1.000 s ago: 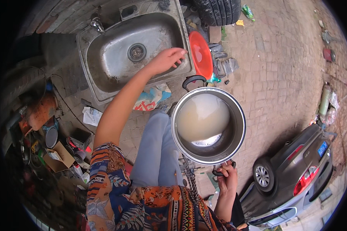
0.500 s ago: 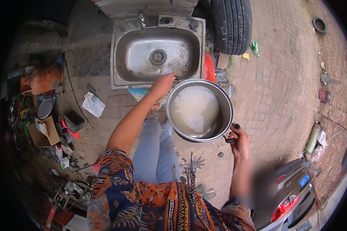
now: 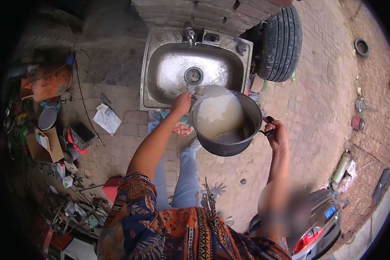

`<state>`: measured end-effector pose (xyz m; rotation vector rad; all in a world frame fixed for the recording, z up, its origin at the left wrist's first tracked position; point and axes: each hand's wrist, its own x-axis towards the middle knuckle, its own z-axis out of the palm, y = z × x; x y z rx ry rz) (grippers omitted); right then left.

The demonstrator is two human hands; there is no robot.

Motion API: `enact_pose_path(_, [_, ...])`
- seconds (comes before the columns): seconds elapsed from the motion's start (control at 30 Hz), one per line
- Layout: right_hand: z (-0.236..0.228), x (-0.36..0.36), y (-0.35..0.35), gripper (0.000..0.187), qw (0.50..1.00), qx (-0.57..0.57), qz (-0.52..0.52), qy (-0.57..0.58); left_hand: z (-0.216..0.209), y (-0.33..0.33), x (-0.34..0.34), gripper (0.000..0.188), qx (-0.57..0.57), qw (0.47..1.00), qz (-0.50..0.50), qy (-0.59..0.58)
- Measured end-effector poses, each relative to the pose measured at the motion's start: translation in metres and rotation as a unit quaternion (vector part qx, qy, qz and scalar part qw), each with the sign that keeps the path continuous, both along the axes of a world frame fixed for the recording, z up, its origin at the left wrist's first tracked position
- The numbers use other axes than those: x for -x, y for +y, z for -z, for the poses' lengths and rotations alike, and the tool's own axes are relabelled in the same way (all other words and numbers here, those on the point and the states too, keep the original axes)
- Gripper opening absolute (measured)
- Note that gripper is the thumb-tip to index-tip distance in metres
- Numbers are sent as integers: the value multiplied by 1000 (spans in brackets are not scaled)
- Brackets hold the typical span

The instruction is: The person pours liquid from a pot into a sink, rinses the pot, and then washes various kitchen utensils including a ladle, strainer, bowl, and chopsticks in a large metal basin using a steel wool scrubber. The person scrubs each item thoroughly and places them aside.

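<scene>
A large grey metal pot (image 3: 227, 148) hangs between my hands, tilted toward the sink at its near rim. Cloudy whitish liquid (image 3: 219, 110) has run to the pot's far side, up to the lip, and part of the pot's bottom shows bare. My left hand (image 3: 181, 104) is closed on the left handle, by the sink's front edge. On the right handle, a black one, my right hand (image 3: 278, 133) is closed too. The stainless steel sink (image 3: 158, 71) has a drain (image 3: 193, 76) in its basin and a tap (image 3: 189, 34) at the back.
A tyre (image 3: 281, 45) stands right of the sink by a brick wall (image 3: 212, 15). To the left are an orange gas cylinder (image 3: 52, 83), a cardboard box (image 3: 45, 145) and paper (image 3: 107, 119) on the brick paving. A parked car (image 3: 320, 225) is at the lower right.
The pot has tipped away from me, its liquid shifting to the far side, and its far rim now overlaps the sink's front edge. Both hands keep hold of the handles. My legs have moved.
</scene>
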<state>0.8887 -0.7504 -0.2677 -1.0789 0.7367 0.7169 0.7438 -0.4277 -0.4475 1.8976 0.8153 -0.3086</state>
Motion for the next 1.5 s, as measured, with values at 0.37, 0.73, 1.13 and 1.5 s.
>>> enact_pose_path(0.37, [16, -64, 58, 26, 989, -9, 110, 97, 41, 31, -8, 35, 130, 984, 59, 110])
enact_pose_path(0.73, [51, -128, 131, 15, 996, 14, 49, 67, 164, 37, 28, 24, 210, 968, 55, 127])
enact_pose_path(1.13, [74, -173, 263, 16, 967, 154, -174, -105, 64, 22, 11, 22, 610, 718, -157, 296])
enact_pose_path(1.5, [22, -132, 179, 12, 973, 186, -88, -106, 52, 7, 17, 27, 422, 858, -140, 258])
